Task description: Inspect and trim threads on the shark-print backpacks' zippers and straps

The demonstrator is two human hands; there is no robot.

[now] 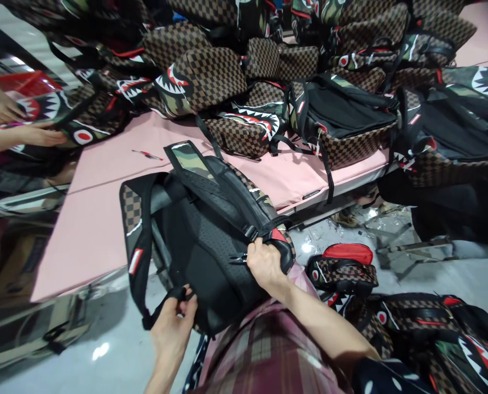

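A backpack (203, 246) lies tilted across my lap and the pink table edge, its black padded back facing up. Its side and shoulder straps show brown checks and camouflage patches. My left hand (173, 317) is closed, pinching a black strap (162, 311) near the bag's lower left corner. My right hand (266, 264) is closed around small thread snips (238, 259), whose dark pointed blades stick out to the left over the back panel. That hand rests by the strap buckle (251, 232) on the bag's right side.
Several checked backpacks (244, 123) with shark-mouth prints are piled along the pink table (100, 169). A thin red-and-black item (147, 155) lies on it. More bags (416, 317) lie at lower right. Another person's hand (45, 134) touches a bag at the left.
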